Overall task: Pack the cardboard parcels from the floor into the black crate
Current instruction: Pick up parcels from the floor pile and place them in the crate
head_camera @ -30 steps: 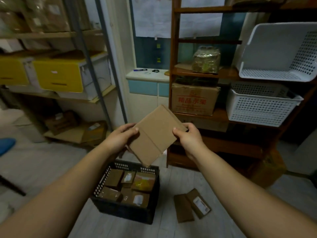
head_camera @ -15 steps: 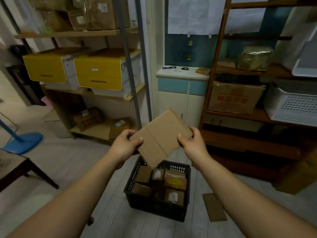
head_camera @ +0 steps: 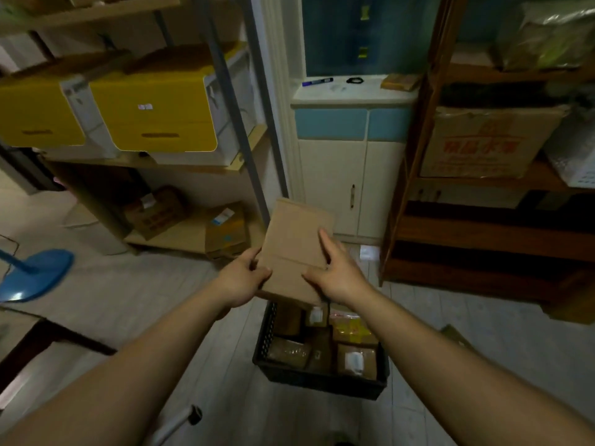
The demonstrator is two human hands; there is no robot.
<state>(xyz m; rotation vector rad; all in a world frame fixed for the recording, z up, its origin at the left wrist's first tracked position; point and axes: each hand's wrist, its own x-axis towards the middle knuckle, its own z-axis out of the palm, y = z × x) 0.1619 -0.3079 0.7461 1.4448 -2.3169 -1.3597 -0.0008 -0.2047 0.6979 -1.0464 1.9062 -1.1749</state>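
Note:
A flat brown cardboard parcel (head_camera: 294,239) is held in the air between both hands, above the far end of the black crate (head_camera: 317,383). My left hand (head_camera: 240,280) grips its lower left edge. My right hand (head_camera: 338,268) holds its right side, fingers lying over the front face. The crate stands on the floor below and holds several cardboard parcels, some with white labels. The far rim of the crate is hidden behind the held parcel.
A metal shelf rack (head_camera: 225,91) with yellow-fronted boxes (head_camera: 154,101) stands at left, a wooden shelf unit (head_camera: 483,226) at right, a white cabinet (head_camera: 347,175) behind. A blue stand base (head_camera: 35,273) and a dark table corner (head_camera: 42,333) sit at left. A parcel edge (head_camera: 454,334) lies right of the crate.
The view has swung left and down. The parcel has turned from a diamond tilt to nearly upright and moved lower, over the crate. My right hand's fingers now lie across its front.

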